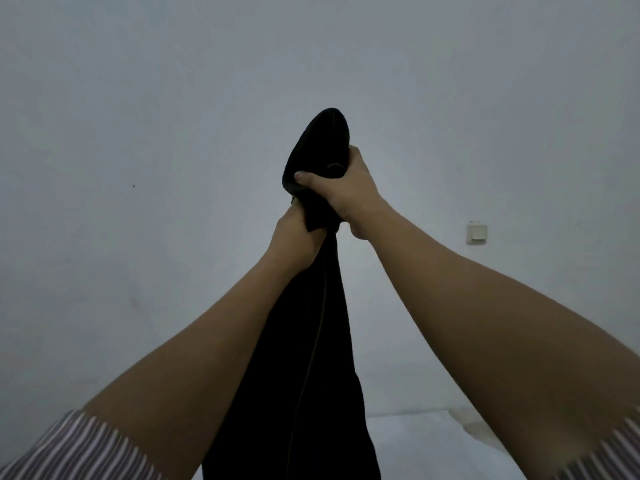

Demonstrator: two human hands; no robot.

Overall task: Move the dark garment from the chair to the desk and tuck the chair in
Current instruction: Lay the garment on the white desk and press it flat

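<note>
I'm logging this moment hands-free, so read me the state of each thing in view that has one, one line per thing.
dark garment: lifted in the air, bunched at the top, rest hanging straight down.
right hand: closed on the garment's top, thumb across the front.
left hand: closed on the garment just below the right hand.
wall switch: mounted on the wall; on or off cannot be told.
striped sleeves: pushed up, forearms bare.

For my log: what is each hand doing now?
Left hand: closed, holding the dark garment.
Right hand: closed, holding the same garment higher up.
</note>
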